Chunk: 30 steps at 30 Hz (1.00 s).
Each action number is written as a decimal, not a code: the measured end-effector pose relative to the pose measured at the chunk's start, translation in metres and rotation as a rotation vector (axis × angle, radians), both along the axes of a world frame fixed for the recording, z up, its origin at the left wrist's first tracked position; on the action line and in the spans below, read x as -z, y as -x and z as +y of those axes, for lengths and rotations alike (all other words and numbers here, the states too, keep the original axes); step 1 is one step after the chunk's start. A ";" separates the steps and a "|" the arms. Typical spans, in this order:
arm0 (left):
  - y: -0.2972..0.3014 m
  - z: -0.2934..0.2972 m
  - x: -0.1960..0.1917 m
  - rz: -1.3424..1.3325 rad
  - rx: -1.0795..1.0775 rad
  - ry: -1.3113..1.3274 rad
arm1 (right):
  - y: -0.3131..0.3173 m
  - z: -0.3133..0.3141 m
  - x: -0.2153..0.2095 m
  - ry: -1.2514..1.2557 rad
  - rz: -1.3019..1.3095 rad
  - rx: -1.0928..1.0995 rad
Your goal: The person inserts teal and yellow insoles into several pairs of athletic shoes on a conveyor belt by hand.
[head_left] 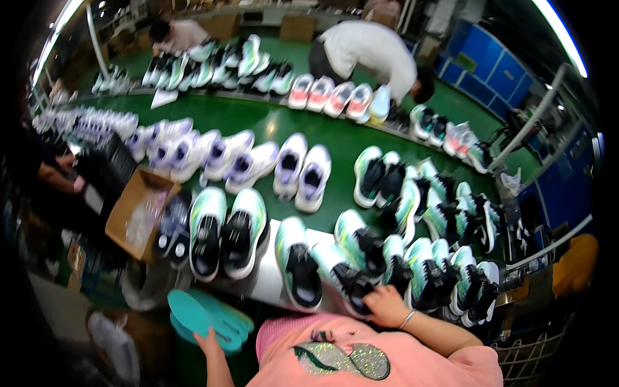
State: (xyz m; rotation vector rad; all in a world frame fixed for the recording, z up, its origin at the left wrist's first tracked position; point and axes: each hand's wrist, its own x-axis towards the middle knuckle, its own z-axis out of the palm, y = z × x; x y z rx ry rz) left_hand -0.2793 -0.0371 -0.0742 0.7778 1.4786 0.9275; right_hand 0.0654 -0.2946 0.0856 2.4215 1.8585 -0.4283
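My left hand (209, 343) grips a small stack of teal insoles (193, 309), held low in front of the table edge. At the near edge, my right hand (387, 306) has its fingers curled at the heel and opening of a mint-green and black sneaker (330, 259); its fingertips are partly hidden. Just left of that shoe stands another mint sneaker (293, 240), toe pointing away. A pair of mint and black sneakers (207, 209) stands further left. To the right, a cluster of similar sneakers (422, 258) crowds the edge.
A green table (271, 213) runs across, bearing a row of white and purple sneakers (248, 164). An open cardboard box (122, 216) sits at left, beside dark insoles (173, 222). Coral-soled shoes (322, 93) line the far side, where a person in white (371, 48) bends over. Another person works at far left.
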 end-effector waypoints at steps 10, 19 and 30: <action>0.010 -0.009 0.042 0.255 -0.085 0.078 | 0.040 0.071 0.008 -0.125 0.098 0.055; 0.065 0.015 0.037 0.333 -0.339 -0.067 | 0.044 0.095 0.013 0.043 0.245 0.160; 0.057 -0.012 0.066 0.518 -0.102 0.084 | 0.026 0.098 -0.029 -0.038 0.579 0.394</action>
